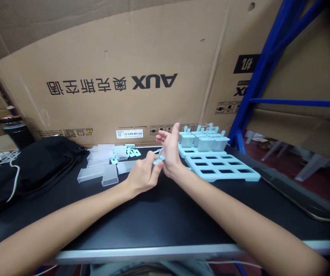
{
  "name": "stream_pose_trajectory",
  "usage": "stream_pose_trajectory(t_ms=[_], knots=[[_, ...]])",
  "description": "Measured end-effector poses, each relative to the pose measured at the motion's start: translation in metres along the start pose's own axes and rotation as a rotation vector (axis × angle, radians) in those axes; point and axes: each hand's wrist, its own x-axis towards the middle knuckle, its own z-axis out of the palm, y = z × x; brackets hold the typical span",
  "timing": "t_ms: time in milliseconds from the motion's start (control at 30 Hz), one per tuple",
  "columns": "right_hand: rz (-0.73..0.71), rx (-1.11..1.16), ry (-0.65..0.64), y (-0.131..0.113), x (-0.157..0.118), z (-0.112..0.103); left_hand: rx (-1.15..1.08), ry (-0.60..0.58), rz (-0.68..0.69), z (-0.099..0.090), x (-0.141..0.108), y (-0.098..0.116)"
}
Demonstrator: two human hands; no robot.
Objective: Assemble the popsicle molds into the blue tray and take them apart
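Behind the table (142, 226), the background is being filled by one cardboard sheet (124, 50) bearing upside-down print. The table's pale front edge is being crossed by two forearms, and between them room for moving is being given by a wide stretch of black top. The right side is being bounded by a blue frame (254, 84). At the left, space is being taken up by one black bag (47, 161), behind which one flask (18, 132) is being seen. At the right, two pale-blue trays are being shown: nine openings, three by three, are being framed by the front tray (225, 177), while at least four capped moulds (206, 144) are being borne by the rear tray (208, 154), the rest being overlapped. Over the table's middle, one blue cap (158, 160) is being pinched between thumb and fingers of the left hand (145, 173). Just beside it, the right hand (171, 151) is being held with fingers extended and thumb raised. Left of both, about seven clear moulds (110, 175) are being overlapped; a heap of spare caps (130, 146) cannot be counted.
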Motion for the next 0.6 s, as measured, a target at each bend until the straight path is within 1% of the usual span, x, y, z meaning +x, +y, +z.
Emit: stream_pose_trajectory(t_ms=[133,267,333,400,500,600], knots=[[0.008,-0.028,-0.03,-0.008,0.005,-0.004,0.054,-0.017,0.03,-0.001,0.002,0.002],[-0.037,-0.038,-0.024,-0.01,0.008,-0.008,0.026,-0.016,-0.015,-0.003,0.005,0.0],[-0.059,-0.039,-0.012,-0.006,0.006,-0.01,-0.022,-0.004,-0.061,-0.004,0.005,-0.002],[-0.073,-0.065,-0.025,0.004,0.003,-0.013,-0.095,0.018,-0.104,-0.005,0.005,-0.006],[-0.085,-0.197,-0.126,0.026,-0.005,-0.017,-0.197,0.047,-0.142,-0.006,0.003,-0.012],[-0.137,-0.43,-0.27,0.041,-0.013,-0.022,-0.228,0.024,-0.161,-0.006,-0.001,-0.016]])
